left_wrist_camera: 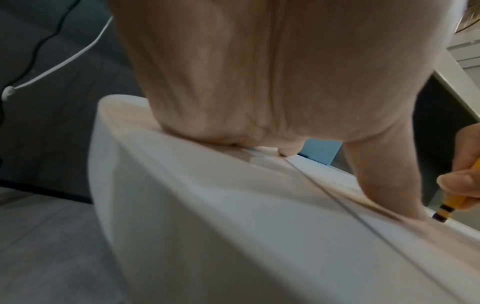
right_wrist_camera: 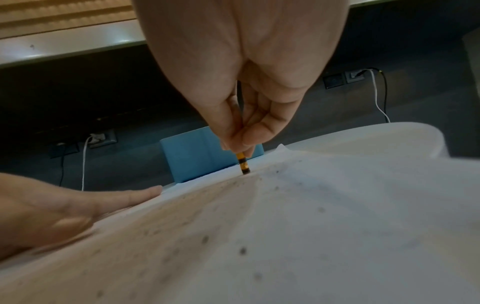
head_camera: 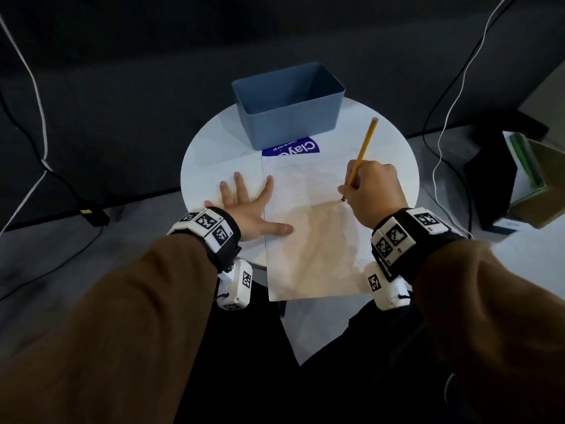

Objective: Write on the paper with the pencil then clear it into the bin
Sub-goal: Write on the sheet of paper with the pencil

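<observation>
Our left hand [head_camera: 244, 209] presses flat on the paper [head_camera: 308, 228]; our right hand [head_camera: 371, 191] pinches the pencil [head_camera: 363, 151]. Overhanging paper could slide or tear under hard strokes.

Dim room; overhead light glares on white table [head_camera: 214, 142]; wrist views soft, blurred, edges warped.

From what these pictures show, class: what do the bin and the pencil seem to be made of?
Bin: probably plastic, matte blue, with smooth thin moulded walls. Pencil: looks like wood painted yellow, with dark bands near the end on the paper; the material under the paint cannot be seen.
</observation>
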### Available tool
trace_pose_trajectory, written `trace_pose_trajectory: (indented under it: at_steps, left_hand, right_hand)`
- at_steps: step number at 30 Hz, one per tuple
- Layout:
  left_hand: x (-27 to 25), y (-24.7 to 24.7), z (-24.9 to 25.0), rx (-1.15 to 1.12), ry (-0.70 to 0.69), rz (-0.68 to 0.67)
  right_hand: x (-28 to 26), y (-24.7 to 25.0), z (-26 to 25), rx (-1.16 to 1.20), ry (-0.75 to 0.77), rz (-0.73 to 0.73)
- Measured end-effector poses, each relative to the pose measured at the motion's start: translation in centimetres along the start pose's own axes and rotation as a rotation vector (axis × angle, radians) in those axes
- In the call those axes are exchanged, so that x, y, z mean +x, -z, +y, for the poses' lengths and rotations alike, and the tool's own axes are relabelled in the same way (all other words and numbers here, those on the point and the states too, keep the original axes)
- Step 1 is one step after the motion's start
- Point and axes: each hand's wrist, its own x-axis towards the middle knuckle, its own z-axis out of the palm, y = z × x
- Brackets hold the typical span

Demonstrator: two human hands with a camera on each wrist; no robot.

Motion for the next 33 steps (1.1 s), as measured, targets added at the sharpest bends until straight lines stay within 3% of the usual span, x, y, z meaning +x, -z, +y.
trace_pose_trajectory:
  at_steps: [10, 14, 19, 24, 33]
  left_hand:
    - [-0.7, -0.3, -0.4, -0.037, -0.023, 0.059]
    - [-0.6, -0.3, -0.4, -0.029, -0.030, 0.061]
    - [-0.5, -0.3, -0.5, -0.023, -0.031, 0.066]
    - [-0.4, -0.4, -0.6, -0.036, -0.045, 0.067]
    - [-0.3, -0.3, -0.5, -0.030, -0.041, 0.050]
  right_hand:
    - [0.4, 0.6, -0.4, 0.027, -0.073, -0.065]
    - [-0.1, 0.2, -2.4, 0.162, -0.060, -0.042]
    - [-0.8, -1.8, -5.9, 0.356, 0.035, -0.197]
    - [-1.1, -2.5, -6.3, 0.716, -0.135, -0.258]
    - [-1.1, -2.2, -5.3, 0.847, -0.266, -0.264]
